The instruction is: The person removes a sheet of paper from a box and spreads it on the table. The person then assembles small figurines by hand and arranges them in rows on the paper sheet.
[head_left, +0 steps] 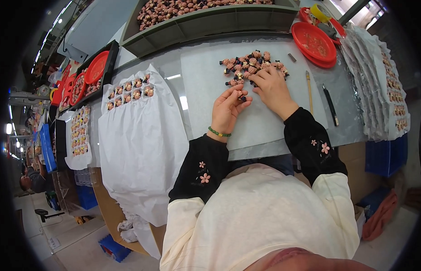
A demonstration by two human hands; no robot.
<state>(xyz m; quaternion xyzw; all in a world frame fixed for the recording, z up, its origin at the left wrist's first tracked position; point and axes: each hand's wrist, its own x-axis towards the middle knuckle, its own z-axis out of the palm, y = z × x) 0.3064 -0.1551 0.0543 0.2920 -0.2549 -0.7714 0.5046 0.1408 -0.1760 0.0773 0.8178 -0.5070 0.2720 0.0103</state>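
Between the thumb and fingers of my left hand (227, 109) is a small pink and dark figurine (241, 95), partly covered by the fingers. A loose pile of similar figurines (243, 66) lies on a white sheet (203, 90) in front of me. My right hand (273, 88) reaches over the near right side of that pile, palm down. Its fingers are somewhat apart and the tips touch or nearly touch the figurines. Under the right palm the pieces are hidden.
A grey-green bin (210, 29) full of figurines stands at the back. White paper (138, 117) with figurines in rows lies left. Red plates (313, 41), a wooden stick (309, 92), a black pen (330, 105) and stacked, plastic-wrapped trays (366, 86) are on the right.
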